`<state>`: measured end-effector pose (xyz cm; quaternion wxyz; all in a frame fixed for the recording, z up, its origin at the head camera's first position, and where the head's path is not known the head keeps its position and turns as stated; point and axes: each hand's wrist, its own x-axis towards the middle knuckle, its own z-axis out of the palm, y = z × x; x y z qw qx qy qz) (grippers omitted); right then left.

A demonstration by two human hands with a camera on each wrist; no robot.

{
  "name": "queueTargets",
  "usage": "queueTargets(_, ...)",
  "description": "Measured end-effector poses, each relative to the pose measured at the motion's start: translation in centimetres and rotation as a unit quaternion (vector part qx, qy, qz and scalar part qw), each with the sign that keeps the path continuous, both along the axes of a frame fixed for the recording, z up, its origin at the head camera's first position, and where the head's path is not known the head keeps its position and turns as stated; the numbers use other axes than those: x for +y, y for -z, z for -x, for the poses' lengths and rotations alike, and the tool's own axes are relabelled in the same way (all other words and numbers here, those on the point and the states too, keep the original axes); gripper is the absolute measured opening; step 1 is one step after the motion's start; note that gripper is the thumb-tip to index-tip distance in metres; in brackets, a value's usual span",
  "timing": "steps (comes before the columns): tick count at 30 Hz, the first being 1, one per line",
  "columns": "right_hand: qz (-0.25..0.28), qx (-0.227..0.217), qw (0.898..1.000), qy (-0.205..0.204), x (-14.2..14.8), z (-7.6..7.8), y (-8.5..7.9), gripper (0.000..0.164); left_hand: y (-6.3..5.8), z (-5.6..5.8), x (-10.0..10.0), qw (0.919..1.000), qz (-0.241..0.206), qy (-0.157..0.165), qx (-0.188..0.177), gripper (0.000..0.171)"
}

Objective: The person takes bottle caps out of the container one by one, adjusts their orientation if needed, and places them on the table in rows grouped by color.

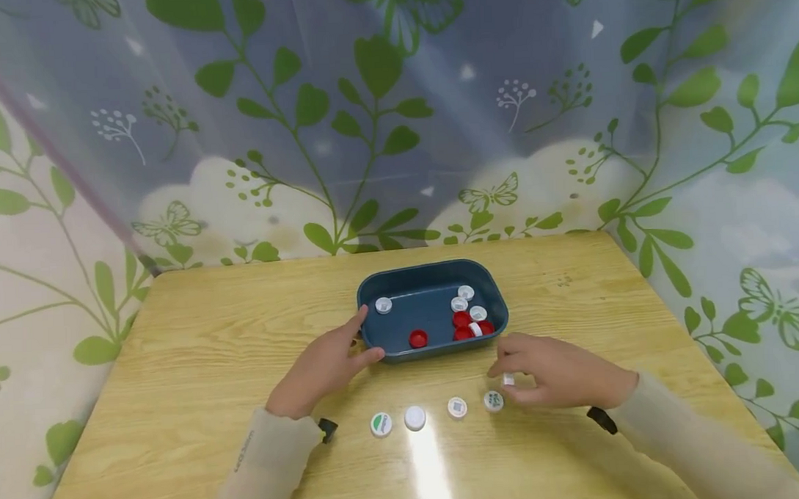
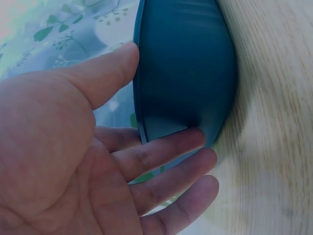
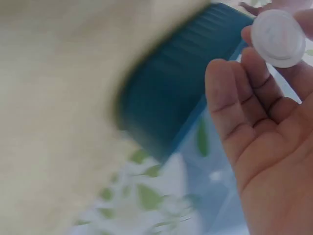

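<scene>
A dark blue tray (image 1: 410, 357) stands toward the back of the table with several white and red bottle caps in it. My left hand (image 1: 324, 369) is at its left end, thumb at the rim and the fingers spread nearly straight along the outer wall (image 2: 186, 73). In front of the tray's right corner, my right hand (image 1: 542, 369) pinches a white bottle cap (image 3: 278, 38) between thumb and fingers. Just left of that hand lies a cap with dark green print (image 1: 494, 401). The red cap (image 1: 418, 338) sits alone near the tray's front wall.
A row of caps lies on the wooden table (image 1: 212, 359) before the tray: a green-and-white cap (image 1: 381, 425), a plain white cap (image 1: 415, 418) and a printed cap (image 1: 457, 407). Leaf-patterned cloth (image 1: 435, 131) hangs behind and at both sides.
</scene>
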<state>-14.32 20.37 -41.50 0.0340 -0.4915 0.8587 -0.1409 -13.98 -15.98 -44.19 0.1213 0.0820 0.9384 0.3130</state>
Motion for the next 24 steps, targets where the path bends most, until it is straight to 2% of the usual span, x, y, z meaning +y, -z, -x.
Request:
queueTargets(4,-0.004,-0.019,0.999,0.033,2.6,-1.2,2.3,0.012,0.2,0.0,0.0,1.0,0.001,0.001,-0.004,0.087)
queueTargets(9,-0.034,-0.016,0.996,0.081,4.2,-1.7,4.2,0.014,0.6,0.2,0.0,1.0,0.005,0.003,0.001,0.082)
queueTargets(15,-0.036,0.003,0.993,0.114,4.8,-1.8,5.0,0.018,0.6,0.2,0.0,1.0,0.007,0.003,0.002,0.08)
queueTargets(24,-0.045,0.006,0.99,0.134,4.8,-1.8,5.5,0.018,0.3,0.1,0.1,1.0,0.005,0.006,0.001,0.08)
